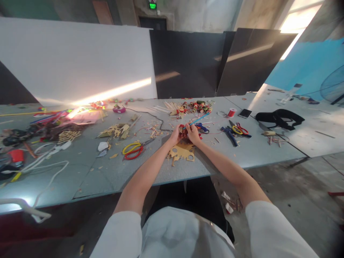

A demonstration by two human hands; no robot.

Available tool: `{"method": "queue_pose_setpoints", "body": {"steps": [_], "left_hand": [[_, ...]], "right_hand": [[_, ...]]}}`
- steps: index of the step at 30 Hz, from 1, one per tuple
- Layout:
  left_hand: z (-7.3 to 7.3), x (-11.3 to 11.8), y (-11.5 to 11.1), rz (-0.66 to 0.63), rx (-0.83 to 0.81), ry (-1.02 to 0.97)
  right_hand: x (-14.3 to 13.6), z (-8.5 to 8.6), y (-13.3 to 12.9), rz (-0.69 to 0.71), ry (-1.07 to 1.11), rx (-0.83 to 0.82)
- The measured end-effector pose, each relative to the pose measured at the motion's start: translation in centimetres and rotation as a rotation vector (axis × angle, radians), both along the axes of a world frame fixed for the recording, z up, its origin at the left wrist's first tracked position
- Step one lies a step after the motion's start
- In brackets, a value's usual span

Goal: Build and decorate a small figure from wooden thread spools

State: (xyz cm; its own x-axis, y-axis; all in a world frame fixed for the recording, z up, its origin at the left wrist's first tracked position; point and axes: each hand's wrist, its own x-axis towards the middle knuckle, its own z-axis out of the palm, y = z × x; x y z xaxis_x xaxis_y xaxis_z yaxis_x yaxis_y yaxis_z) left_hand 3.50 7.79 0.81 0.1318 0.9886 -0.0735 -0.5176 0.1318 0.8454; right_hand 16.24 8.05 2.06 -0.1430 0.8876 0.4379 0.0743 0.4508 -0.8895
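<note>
Red-and-tan piece (181, 127) | above tabletop (166, 175), inward of near edge, beyond cut yellow sheet (182, 150) | left fingers (176, 132) curled round it, right fingers (190, 130) pinching blue stick (200, 118) | seemingly working stick against piece; calls for steady grip

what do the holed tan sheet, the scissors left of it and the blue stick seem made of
Holed tan sheet: probably cardboard, matte, from its dull face and ragged edge; thin wood possible. Scissors: handles likely smooth plastic, bright red and yellow; blades grey, probably metal. Blue stick: perhaps plastic, from its even colour; finish unclear.
</note>
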Motion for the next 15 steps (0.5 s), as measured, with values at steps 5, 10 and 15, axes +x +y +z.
{"method": "queue_pose_setpoints", "body": {"steps": [5, 10, 15], "left_hand": [[-0.04, -0.08, 0.03, -0.001, -0.01, 0.0], [-0.15, -0.12, 0.19, -0.01, -0.008, 0.009], [-0.15, -0.11, 0.2, -0.024, 0.019, 0.006]], "right_hand": [[-0.01, -0.26, 0.26, -0.01, -0.005, 0.007], [-0.02, -0.46, 0.63, 0.065, 0.047, 0.012], [-0.07, -0.61, 0.71, 0.063, 0.028, -0.024]]}}
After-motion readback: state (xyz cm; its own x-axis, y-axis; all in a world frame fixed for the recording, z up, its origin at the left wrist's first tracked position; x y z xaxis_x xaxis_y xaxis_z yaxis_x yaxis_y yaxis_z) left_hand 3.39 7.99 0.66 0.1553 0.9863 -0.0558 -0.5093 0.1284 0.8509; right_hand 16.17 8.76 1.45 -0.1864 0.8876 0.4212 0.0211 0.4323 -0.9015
